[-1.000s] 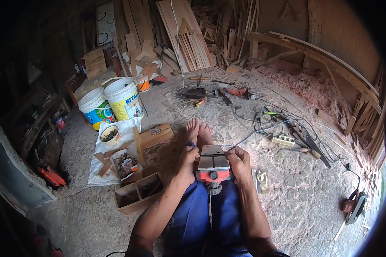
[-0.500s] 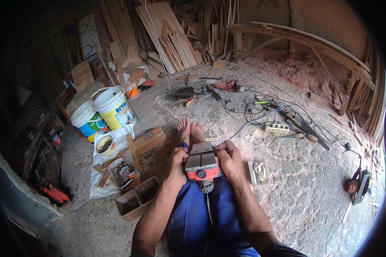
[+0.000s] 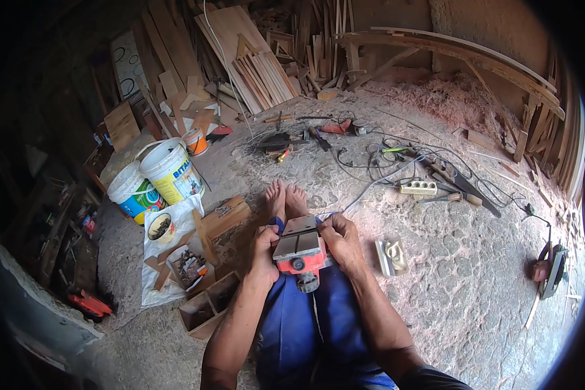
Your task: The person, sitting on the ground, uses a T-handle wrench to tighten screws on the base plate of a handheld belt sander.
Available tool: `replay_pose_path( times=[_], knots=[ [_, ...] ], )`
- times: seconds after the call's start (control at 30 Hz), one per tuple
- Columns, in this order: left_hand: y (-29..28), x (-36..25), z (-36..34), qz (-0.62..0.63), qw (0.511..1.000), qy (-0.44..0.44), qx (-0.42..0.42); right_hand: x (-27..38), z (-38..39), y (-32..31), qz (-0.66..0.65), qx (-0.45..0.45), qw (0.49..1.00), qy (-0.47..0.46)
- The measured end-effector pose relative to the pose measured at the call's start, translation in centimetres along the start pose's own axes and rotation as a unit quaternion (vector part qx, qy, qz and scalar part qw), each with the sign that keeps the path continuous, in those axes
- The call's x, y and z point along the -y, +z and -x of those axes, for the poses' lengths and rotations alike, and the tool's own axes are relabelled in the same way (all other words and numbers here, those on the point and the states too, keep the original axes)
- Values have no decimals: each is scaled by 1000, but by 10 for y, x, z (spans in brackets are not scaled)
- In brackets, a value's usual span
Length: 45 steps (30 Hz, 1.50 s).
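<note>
An electric hand planer (image 3: 300,246) rests upside down over my lap, its grey metal sole facing up and its red body and dark front knob toward me. My left hand (image 3: 264,250) is closed round the planer's left side. On the other side, my right hand (image 3: 341,239) has its fingers bent in at the planer's edge, near the slot across the sole; whether a small part sits in those fingertips is hidden. A blue-grey cord leads from behind the planer toward the far right.
Left of me are a divided wooden box (image 3: 208,303), a white cloth (image 3: 156,286) with a bowl (image 3: 161,227) of small hardware, and two paint buckets (image 3: 172,170). A small open container (image 3: 391,257), a power strip (image 3: 418,188), a handsaw (image 3: 468,195) and tangled cords lie to the right.
The planer and both hands have shifted slightly to the left and turned a little in view. The whole scene has also moved slightly with the head. My grip looks much the same.
</note>
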State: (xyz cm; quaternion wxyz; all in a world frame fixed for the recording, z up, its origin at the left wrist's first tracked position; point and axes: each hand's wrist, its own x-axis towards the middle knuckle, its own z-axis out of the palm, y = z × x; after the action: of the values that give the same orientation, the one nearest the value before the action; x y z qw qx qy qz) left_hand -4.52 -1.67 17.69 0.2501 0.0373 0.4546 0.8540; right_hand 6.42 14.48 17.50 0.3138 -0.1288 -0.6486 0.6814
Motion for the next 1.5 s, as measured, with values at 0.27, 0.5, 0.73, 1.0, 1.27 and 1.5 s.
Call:
replay_pose_path(
  times=[0.27,0.5,0.73,1.0,1.27,1.5],
  knots=[
    [6,2,6,-3,1000,1,3,3,0,-1,-23,9,999,22],
    [5,4,4,0,1000,13,-5,1,-1,2,-51,16,998,13],
    [4,2,3,6,1000,14,15,0,-2,2,-50,20,998,9],
    [6,1,6,11,1000,10,7,1,-1,3,-43,16,999,5],
    [8,2,4,3,1000,12,11,-1,0,2,-51,16,999,5],
    [6,11,4,33,999,37,-15,-3,1,3,-62,7,998,-4]
  ],
)
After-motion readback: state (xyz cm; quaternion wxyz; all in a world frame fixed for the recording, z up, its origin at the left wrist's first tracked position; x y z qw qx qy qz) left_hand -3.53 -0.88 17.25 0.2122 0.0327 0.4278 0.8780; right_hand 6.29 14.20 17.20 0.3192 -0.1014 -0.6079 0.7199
